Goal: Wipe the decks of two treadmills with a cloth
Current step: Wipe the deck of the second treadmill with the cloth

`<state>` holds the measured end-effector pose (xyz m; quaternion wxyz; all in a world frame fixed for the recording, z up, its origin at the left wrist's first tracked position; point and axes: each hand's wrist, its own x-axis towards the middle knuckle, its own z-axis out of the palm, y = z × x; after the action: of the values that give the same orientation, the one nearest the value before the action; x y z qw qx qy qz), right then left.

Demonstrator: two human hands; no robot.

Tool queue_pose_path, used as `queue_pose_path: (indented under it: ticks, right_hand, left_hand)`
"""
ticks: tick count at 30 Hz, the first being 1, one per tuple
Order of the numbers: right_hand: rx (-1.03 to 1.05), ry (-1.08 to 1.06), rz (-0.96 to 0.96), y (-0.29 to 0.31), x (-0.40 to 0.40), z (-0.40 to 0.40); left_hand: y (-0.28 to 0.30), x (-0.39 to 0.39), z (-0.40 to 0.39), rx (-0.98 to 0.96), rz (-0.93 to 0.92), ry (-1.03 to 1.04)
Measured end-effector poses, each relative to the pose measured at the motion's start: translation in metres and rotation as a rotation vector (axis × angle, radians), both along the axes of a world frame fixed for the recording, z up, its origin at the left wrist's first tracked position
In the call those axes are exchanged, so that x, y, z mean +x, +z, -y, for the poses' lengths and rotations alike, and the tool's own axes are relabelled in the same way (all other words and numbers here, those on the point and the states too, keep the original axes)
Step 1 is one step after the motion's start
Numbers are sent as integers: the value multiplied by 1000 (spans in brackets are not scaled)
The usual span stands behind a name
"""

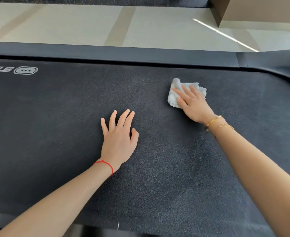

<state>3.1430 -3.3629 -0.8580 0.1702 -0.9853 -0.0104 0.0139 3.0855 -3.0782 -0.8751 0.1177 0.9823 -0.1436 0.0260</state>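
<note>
Left hand point(118, 139) flat, fingers spread, on treadmill belt point(55, 117); right hand point(194, 103) presses white cloth point(176, 94), seemingly flat-fingered.

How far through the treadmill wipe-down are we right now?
Done: cannot tell; the belt shows no clear wiped track.
In hand: the right hand presses the white cloth flat on the belt towards its far right end, while the left hand rests open on it.
Left: a second treadmill is not in view.
</note>
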Motion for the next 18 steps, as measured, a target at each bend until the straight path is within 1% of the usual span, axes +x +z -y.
queue_pose_path:
  ticks: [2, 4, 6, 9, 11, 13, 14, 17, 18]
  right_hand:
    - [-4, -99, -23, -1, -5, -9]
    - [27, -99, -22, -1, -22, -27]
    - [62, -19, 18, -1, -54, -41]
    - [35, 156, 71, 0, -115, -55]
    - [16, 235, 54, -1, -148, -58]
    - [-9, 252, 34, -1, -158, -46]
    - [-14, 216, 28, 0, -155, -39]
    - [14, -21, -14, 5, -139, -30]
    - [9, -69, -25, 5, -137, -35]
  left_hand:
    - [-1, 0, 0, -11, 4, 2]
    - [-1, 0, 1, -16, 13, 8]
    - [-1, 0, 2, -21, 20, 12]
    - [-2, 0, 2, -31, 23, 18]
    - [-1, -1, 3, -35, 29, 21]
    - [0, -2, 3, -43, 31, 22]
    - [0, -3, 3, -53, 25, 24]
    - [1, -4, 2, -72, 21, 21]
    - [1, -5, 2, -78, 29, 22]
